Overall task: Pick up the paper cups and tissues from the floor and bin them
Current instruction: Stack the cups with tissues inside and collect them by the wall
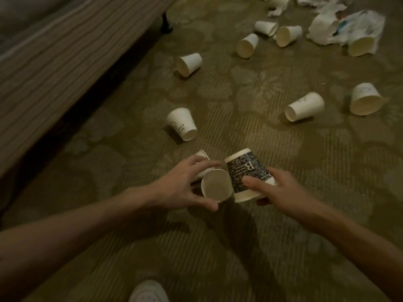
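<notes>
**Two cups in hand, lots more on the floor**

The left hand has its fingers curled round a white cup, with the open top facing us. The right hand grips a black cup with white writing, thumb on top and fingers under. The two cups touch side by side, just above the carpet. I think they are held close so one can slide into the other and make a stack, which is easier to carry. Another cup edge peeks out behind the left fingers; I cannot tell if it is held. More loose cups lie tipped over farther away, and the tissues sit in a heap at the far right. No bin shows.
</notes>
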The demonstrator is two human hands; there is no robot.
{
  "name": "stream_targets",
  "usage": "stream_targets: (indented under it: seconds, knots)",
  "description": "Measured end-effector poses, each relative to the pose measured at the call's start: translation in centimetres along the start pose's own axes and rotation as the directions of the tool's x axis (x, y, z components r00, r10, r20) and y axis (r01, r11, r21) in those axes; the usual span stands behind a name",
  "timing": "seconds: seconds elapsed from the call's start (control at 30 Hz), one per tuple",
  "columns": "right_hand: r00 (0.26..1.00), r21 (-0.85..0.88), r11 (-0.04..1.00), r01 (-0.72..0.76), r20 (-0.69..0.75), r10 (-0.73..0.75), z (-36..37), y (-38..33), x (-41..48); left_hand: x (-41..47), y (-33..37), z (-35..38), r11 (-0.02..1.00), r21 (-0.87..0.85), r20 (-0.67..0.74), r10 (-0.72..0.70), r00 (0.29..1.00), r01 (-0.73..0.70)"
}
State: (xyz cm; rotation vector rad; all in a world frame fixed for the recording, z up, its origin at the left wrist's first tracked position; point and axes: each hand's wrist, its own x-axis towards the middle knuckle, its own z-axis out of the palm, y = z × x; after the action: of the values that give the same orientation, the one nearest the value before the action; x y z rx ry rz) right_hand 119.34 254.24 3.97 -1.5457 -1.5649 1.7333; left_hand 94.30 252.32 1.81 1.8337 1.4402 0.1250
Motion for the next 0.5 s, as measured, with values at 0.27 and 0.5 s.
stream_targets:
  seconds: [0.27,0.5]
  knots:
    - [0.994,0.115,0.989,-0.091,-0.045,0.097,0.9,-0.2,1.3,1.5,0.2,4.7,0.967,-0.254,-0.18,-0.031,0.983,-0.016]
    - [0.985,0.197,0.968,-0.157,-0.035,0.167,2.0,0.6,2.1,1.5,-0.2,6.2,0.964,-0.267,-0.194,-0.041,0.98,-0.012]
